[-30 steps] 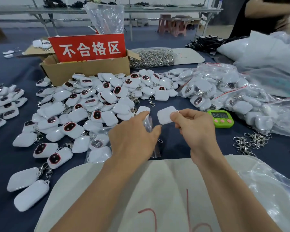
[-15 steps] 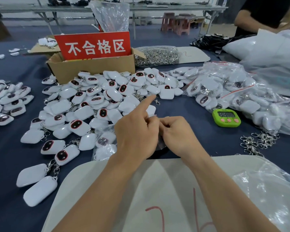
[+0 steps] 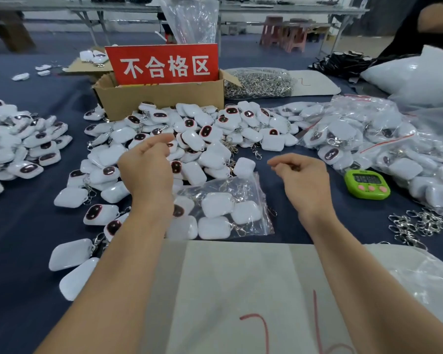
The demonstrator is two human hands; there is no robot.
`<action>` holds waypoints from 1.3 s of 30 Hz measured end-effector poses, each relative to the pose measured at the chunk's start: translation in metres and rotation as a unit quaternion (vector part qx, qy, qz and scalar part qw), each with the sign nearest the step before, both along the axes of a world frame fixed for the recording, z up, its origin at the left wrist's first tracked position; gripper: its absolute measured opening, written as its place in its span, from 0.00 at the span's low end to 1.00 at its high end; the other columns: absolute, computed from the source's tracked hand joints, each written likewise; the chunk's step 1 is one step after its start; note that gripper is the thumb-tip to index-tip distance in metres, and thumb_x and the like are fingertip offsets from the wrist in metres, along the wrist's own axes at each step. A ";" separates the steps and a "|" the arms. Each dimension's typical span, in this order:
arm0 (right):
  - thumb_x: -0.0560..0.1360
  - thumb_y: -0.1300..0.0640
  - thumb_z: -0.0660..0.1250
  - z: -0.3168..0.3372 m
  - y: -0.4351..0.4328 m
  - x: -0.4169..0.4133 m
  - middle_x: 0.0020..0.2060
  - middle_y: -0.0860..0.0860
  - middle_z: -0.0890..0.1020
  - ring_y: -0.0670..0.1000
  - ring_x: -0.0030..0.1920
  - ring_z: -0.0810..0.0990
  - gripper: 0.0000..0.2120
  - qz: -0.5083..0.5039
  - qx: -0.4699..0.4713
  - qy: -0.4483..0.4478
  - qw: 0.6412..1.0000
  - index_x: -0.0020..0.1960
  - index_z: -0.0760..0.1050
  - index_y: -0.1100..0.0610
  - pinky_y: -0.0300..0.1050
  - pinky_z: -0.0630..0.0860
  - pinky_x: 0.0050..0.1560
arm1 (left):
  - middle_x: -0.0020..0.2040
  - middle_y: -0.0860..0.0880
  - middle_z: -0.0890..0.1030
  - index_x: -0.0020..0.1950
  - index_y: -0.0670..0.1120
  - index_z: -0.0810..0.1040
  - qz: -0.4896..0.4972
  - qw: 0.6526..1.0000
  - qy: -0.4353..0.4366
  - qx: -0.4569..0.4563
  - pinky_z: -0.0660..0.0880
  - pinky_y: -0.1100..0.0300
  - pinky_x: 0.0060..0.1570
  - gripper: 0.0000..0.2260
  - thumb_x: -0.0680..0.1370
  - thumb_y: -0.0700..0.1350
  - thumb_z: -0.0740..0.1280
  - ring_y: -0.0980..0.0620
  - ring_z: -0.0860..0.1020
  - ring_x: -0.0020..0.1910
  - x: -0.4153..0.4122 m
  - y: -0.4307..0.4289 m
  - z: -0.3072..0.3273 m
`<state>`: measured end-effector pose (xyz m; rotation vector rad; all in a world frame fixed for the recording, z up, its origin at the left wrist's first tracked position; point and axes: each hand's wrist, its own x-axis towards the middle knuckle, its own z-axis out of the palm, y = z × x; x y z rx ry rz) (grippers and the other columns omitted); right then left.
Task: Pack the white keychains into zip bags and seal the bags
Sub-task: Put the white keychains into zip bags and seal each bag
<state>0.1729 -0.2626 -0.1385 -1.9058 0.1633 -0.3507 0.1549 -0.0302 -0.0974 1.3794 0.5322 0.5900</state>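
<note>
Looking at mid-frame, the zip bag (image 3: 251,190) has just been let go, filled with keychains (image 3: 216,204). Left hand (image 3: 146,164) and right hand (image 3: 302,180) are held loose, empty. Probably sealed; next bag can be started.

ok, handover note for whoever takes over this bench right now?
Left hand: empty, fingers loosely curled, over the loose pile.
Right hand: empty, loosely curled, right of the bag.
The bag lies flat between the hands, several keychains inside; seal can't be judged. One keychain lies just outside it.
Done: filled bags heaped at right.
Left: check that seal, then bag the pile.
</note>
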 end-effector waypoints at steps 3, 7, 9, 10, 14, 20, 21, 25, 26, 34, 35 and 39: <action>0.76 0.63 0.67 0.005 0.011 0.019 0.41 0.38 0.87 0.39 0.33 0.77 0.17 0.098 -0.059 0.011 0.993 0.48 0.87 0.42 0.29 0.72 0.36 | 0.32 0.59 0.83 0.42 0.55 0.88 -0.117 0.988 0.027 0.092 0.69 0.73 0.24 0.15 0.72 0.34 0.69 0.61 0.69 0.25 0.002 0.016 0.001; 0.77 0.63 0.66 0.009 0.016 0.026 0.58 0.32 0.82 0.36 0.57 0.79 0.21 0.205 -0.172 0.030 0.963 0.60 0.84 0.41 0.19 0.67 0.52 | 0.30 0.57 0.77 0.47 0.61 0.87 -0.412 0.850 0.041 0.326 0.69 0.71 0.30 0.15 0.66 0.44 0.81 0.61 0.70 0.28 0.000 0.022 0.007; 0.76 0.63 0.66 0.009 0.014 0.026 0.57 0.32 0.83 0.40 0.55 0.81 0.22 0.216 -0.203 0.036 0.955 0.61 0.83 0.38 0.22 0.71 0.50 | 0.35 0.61 0.77 0.48 0.65 0.86 -0.451 0.791 0.081 0.406 0.69 0.69 0.28 0.20 0.63 0.43 0.81 0.61 0.68 0.28 0.000 0.016 0.008; 0.76 0.62 0.66 0.008 0.013 0.026 0.56 0.33 0.84 0.41 0.52 0.81 0.22 0.218 -0.211 0.034 0.952 0.60 0.83 0.37 0.25 0.72 0.48 | 0.36 0.63 0.77 0.48 0.66 0.85 -0.456 0.780 0.096 0.417 0.70 0.67 0.27 0.21 0.63 0.42 0.81 0.60 0.68 0.28 0.000 0.013 0.008; 0.74 0.67 0.67 0.006 0.010 0.025 0.49 0.40 0.85 0.44 0.47 0.82 0.23 0.203 -0.171 0.013 0.964 0.56 0.84 0.41 0.35 0.78 0.52 | 0.36 0.63 0.77 0.46 0.65 0.86 -0.442 0.804 0.122 0.379 0.71 0.64 0.24 0.22 0.63 0.40 0.83 0.58 0.70 0.29 0.001 0.011 0.004; 0.75 0.65 0.68 0.006 0.007 0.025 0.55 0.39 0.79 0.35 0.56 0.77 0.22 0.257 -0.219 0.017 0.941 0.60 0.83 0.42 0.24 0.69 0.54 | 0.35 0.62 0.81 0.43 0.64 0.87 -0.399 0.835 0.109 0.363 0.70 0.68 0.27 0.14 0.64 0.48 0.84 0.62 0.72 0.28 0.001 0.008 -0.005; 0.75 0.62 0.70 0.006 0.006 0.025 0.55 0.36 0.79 0.33 0.57 0.76 0.19 0.265 -0.229 0.015 0.936 0.59 0.83 0.41 0.23 0.68 0.54 | 0.35 0.61 0.82 0.43 0.63 0.87 -0.386 0.850 0.104 0.342 0.71 0.66 0.28 0.11 0.66 0.49 0.83 0.62 0.73 0.28 0.000 0.007 -0.005; 0.75 0.56 0.74 0.003 0.001 0.023 0.53 0.38 0.81 0.40 0.57 0.78 0.11 0.251 -0.221 0.017 0.942 0.54 0.79 0.43 0.40 0.75 0.60 | 0.34 0.59 0.84 0.41 0.64 0.87 -0.273 0.908 0.091 0.306 0.73 0.64 0.34 0.11 0.73 0.45 0.77 0.61 0.78 0.30 0.000 0.012 -0.004; 0.75 0.56 0.75 0.002 0.001 0.023 0.51 0.40 0.82 0.41 0.55 0.79 0.11 0.243 -0.204 0.013 0.948 0.53 0.77 0.45 0.42 0.75 0.59 | 0.33 0.58 0.84 0.40 0.64 0.87 -0.260 0.910 0.097 0.310 0.73 0.64 0.33 0.13 0.73 0.43 0.76 0.61 0.76 0.29 0.000 0.014 -0.003; 0.74 0.66 0.70 -0.001 -0.005 0.011 0.39 0.44 0.86 0.45 0.37 0.77 0.14 0.098 -0.046 -0.021 0.994 0.47 0.77 0.47 0.37 0.75 0.44 | 0.31 0.57 0.83 0.38 0.57 0.87 -0.286 0.821 0.197 0.452 0.78 0.59 0.37 0.13 0.71 0.38 0.71 0.55 0.79 0.32 -0.006 0.012 0.017; 0.74 0.67 0.69 0.000 -0.006 0.007 0.40 0.41 0.85 0.42 0.36 0.77 0.16 0.064 -0.018 -0.029 0.997 0.46 0.78 0.44 0.34 0.74 0.41 | 0.31 0.56 0.82 0.38 0.57 0.87 -0.286 0.815 0.202 0.462 0.78 0.59 0.38 0.13 0.71 0.38 0.71 0.55 0.79 0.33 -0.006 0.010 0.020; 0.76 0.68 0.64 0.004 -0.011 -0.012 0.40 0.39 0.82 0.42 0.41 0.78 0.22 -0.010 0.066 -0.050 0.996 0.42 0.78 0.39 0.37 0.79 0.44 | 0.34 0.56 0.84 0.38 0.55 0.87 -0.293 0.782 0.244 0.492 0.82 0.55 0.43 0.09 0.72 0.42 0.71 0.52 0.84 0.38 -0.012 0.008 0.027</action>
